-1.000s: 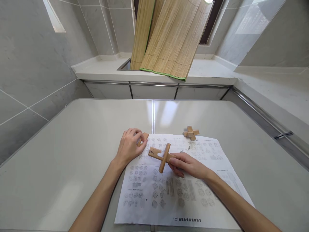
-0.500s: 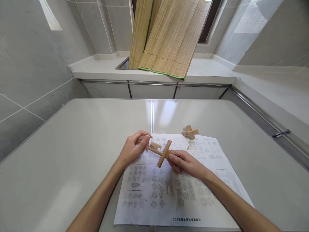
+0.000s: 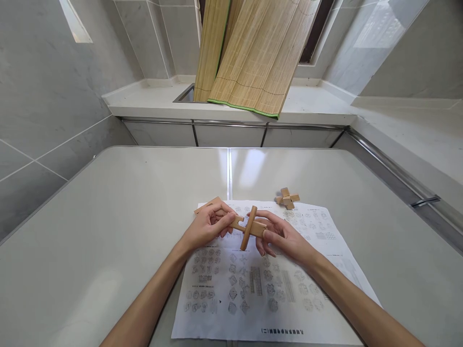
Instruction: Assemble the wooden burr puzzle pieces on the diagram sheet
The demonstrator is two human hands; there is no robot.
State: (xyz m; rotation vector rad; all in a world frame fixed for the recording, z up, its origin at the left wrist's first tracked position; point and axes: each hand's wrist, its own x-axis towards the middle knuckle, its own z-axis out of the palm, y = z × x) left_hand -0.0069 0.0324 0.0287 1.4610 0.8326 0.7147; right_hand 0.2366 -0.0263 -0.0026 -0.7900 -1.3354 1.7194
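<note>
Two wooden burr puzzle pieces [image 3: 257,229] are joined in a cross above the printed sheet: a notched flat bar with a narrower stick [image 3: 248,231] set across it. My left hand [image 3: 211,224] is closed, its thumb and fingers pinching the bar's left end. At the right end, my right hand [image 3: 284,236] has its thumb against the bar, with the other fingers loosely curled around behind it. Another flat wooden piece [image 3: 202,206] shows behind my left hand; part of it is hidden by the fingers.
A printed sheet [image 3: 253,318] with small puzzle diagrams lies under my hands on the white table [image 3: 90,231]. An assembled wooden burr puzzle [image 3: 287,198] stands at the sheet's far edge. Beyond the table, a bamboo blind [image 3: 256,62] hangs over a ledge [image 3: 152,103].
My left hand has taken hold of the bar's left end. The joined pieces have shifted slightly right, and my right fingers have spread and loosened. A flat piece now shows behind my left hand.
</note>
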